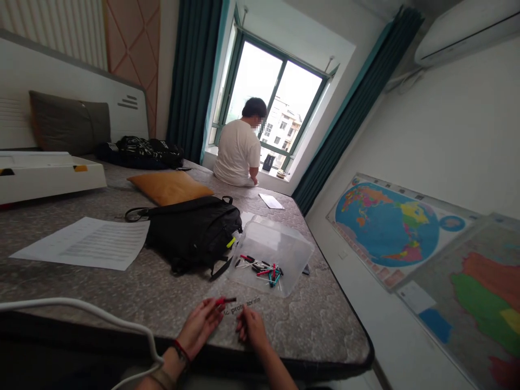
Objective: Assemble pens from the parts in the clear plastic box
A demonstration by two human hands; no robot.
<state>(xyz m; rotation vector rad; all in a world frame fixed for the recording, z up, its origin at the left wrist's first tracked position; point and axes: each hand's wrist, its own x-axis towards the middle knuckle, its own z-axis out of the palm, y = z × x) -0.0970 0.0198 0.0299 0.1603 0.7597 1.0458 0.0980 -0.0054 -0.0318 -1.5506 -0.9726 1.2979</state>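
My left hand (202, 320) pinches a short red pen-like piece with a dark end (226, 300) between thumb and fingers, over the front of the mattress. Just to its right is my right hand (251, 326), its fingers curled in, and whatever they may hold is hidden. Beyond both hands, a clear plastic bin (290, 254) rests on the mattress (309, 325). Several red, black, white and teal pen-like pieces (266, 268) lie loose inside it.
A black backpack (190, 233) lies left of the bin, with a printed sheet (101, 244) farther left. An orange cushion (170, 187) sits behind. A white cable (101, 311) curves at the lower left. Another person (238, 149) sits at the far edge by the window.
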